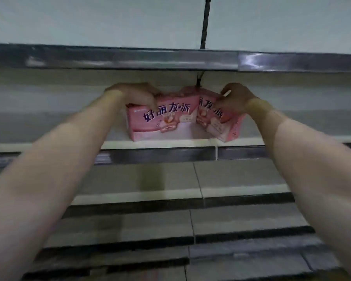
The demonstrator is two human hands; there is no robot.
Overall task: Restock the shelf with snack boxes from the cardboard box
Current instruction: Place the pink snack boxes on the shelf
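Observation:
Two pink snack boxes with dark blue lettering stand side by side on a white shelf (170,143). My left hand (136,94) grips the top left of the left pink box (162,120), which sits level on the shelf. The right pink box (217,120) is tilted, its lower right corner hanging over the shelf's front edge, and my right hand (237,98) holds its top right. The two boxes touch at the middle. The cardboard box is out of view.
A shelf above (130,59) with a dark metal front rail overhangs both hands closely. A black slotted upright (205,21) runs behind the shelves. Lower shelves (190,195) step out toward me below. The image is blurred.

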